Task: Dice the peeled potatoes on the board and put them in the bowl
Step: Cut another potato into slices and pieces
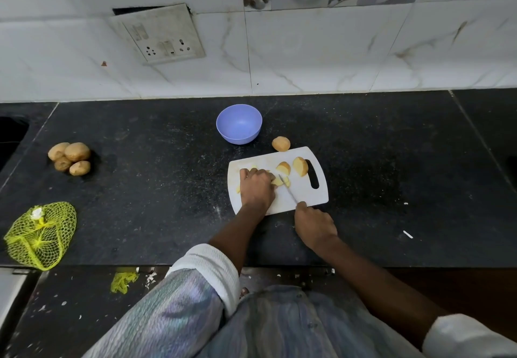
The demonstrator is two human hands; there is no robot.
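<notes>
A white board (296,190) is lying on the dark desk (156,178), its handle slot pointing right. The left hand (256,188) is resting on the board's left half, fingers curled down over potato pieces (277,181) and pinning them in a grasping grip. The right hand (314,224) is sitting at the board's near edge, its grip clenched round the handle of a knife (286,189), whose thin blade is angling up and left so that its tip is meeting the pieces just beside the left fingertips. Two larger potato chunks (300,166) are lying on the board's far right part, near the slot. One whole potato (281,143) is sitting on the desk, touching or just off the board's far edge. A blue bowl (239,124) is standing upright beyond the board, close to that potato; nothing is showing inside it. Well apart to the left, a small heap of unpeeled potatoes (70,158) is lying on the desk, and nearer the front edge a yellow net bag (40,236) is lying crumpled. A socket panel (158,34) is hanging on the tiled wall behind.
</notes>
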